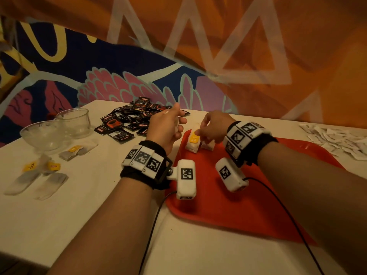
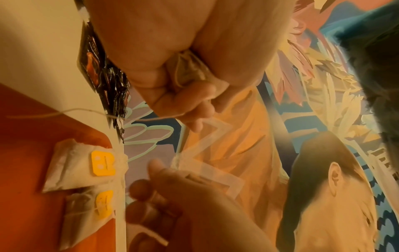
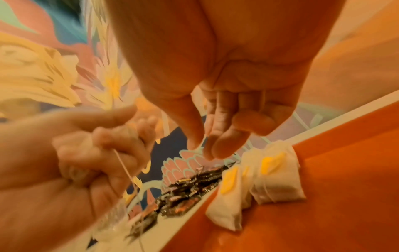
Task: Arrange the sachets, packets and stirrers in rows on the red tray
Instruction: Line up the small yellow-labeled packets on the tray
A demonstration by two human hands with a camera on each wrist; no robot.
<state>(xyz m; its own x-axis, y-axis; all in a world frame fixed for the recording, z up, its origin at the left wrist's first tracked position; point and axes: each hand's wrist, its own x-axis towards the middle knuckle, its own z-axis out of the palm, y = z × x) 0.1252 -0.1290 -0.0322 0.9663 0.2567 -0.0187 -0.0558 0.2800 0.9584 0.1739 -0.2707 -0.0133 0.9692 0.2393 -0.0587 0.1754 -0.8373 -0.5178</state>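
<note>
With the left hand (image 1: 165,126) curled round a tea bag (image 2: 190,68) and the right hand (image 1: 211,127) seemingly pinching its string (image 3: 123,166) above the red tray (image 1: 248,205) on the counter (image 1: 79,205), wind the string snug — then lay it beside the two bags (image 1: 193,143) already placed.

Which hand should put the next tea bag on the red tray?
Probably the left hand: it already grips a tea bag. The right hand only pinches its string near the tray.
</note>
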